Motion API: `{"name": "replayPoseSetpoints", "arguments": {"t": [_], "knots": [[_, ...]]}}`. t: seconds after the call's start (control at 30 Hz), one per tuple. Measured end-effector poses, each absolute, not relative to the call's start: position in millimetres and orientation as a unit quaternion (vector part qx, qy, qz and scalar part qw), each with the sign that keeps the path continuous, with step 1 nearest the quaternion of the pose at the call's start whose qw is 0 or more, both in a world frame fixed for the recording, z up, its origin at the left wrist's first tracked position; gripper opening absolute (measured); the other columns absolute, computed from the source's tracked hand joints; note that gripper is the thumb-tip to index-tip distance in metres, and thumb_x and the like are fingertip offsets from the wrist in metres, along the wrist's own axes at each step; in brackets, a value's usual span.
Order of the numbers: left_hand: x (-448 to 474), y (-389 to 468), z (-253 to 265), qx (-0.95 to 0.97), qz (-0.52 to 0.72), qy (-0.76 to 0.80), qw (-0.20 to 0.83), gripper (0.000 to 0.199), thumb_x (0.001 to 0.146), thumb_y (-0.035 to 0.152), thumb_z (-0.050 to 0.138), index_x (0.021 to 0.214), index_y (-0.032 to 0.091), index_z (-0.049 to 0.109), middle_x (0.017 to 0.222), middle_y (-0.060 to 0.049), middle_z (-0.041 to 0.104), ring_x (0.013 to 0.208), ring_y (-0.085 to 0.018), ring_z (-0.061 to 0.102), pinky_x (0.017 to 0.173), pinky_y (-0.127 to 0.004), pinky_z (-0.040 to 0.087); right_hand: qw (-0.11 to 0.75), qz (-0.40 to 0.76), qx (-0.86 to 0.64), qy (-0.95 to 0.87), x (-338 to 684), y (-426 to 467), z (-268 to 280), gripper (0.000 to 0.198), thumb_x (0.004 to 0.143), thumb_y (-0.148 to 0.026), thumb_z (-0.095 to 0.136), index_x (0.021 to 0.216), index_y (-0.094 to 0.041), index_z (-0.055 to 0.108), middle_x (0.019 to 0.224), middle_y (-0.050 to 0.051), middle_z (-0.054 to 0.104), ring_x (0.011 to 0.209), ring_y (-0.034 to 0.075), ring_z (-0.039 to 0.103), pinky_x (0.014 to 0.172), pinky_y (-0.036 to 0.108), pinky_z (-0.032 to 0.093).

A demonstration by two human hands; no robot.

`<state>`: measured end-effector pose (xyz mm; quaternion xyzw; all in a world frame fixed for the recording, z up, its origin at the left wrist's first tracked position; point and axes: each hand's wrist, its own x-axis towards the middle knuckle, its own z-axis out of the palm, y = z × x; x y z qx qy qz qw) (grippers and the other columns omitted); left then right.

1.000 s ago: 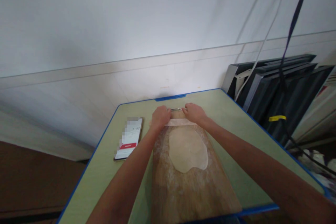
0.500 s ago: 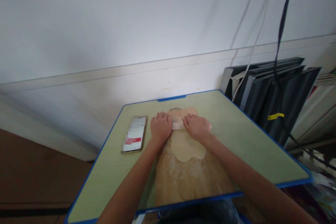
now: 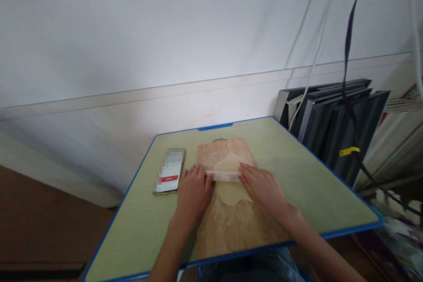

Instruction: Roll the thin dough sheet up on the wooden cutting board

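The left hand (image 3: 193,189) and right hand (image 3: 264,187), set apart, covered opposite ends of the rolling pin (image 3: 224,176) (finger curl unclear), likely its surest hold, as it lay above the wooden board (image 3: 239,227) across dough (image 3: 231,194) that looked soft and easily torn.

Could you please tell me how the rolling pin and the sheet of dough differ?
The rolling pin is a straight, narrow bar, while the dough is a thin sheet with a wavy near edge.
The rolling pin lies across the dough, while the dough lies flat on the wooden board.
The left hand and right hand cover the rolling pin's ends, while the dough shows along both its long sides.
Both are pale.
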<state>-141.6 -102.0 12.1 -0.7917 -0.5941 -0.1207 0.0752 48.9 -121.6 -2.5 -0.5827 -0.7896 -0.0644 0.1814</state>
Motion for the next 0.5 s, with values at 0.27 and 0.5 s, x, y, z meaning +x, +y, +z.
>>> {"name": "replayPoseSetpoints", "arguments": {"t": [0.27,0.5], "knots": [[-141.3,-123.1,7.5,-0.774,-0.134,-0.613,0.082,0.029,0.09,0.029,0.034,0.097,0.014,0.058,0.108,-0.011,0.063,0.109,-0.025,0.053,0.097,-0.043,0.036,0.243,-0.052,-0.584,-0.773,45.8,-130.7,-8.0,0.027,0.089,-0.021,0.042,0.107,-0.015,0.061,0.115,0.01,0.062,0.105,0.021,0.058,0.088,0.036,0.046],[-151.4,-144.6,-2.5,-0.784,-0.136,-0.598,0.096,0.035,0.088,0.034,0.038,0.109,0.012,0.056,0.116,-0.012,0.061,0.111,-0.025,0.053,0.099,-0.046,0.037,0.248,-0.008,-0.579,-0.777,53.4,-139.3,-7.7,0.029,0.089,-0.02,0.04,0.106,-0.017,0.063,0.116,0.008,0.062,0.104,0.021,0.058,0.087,0.037,0.047]]}}
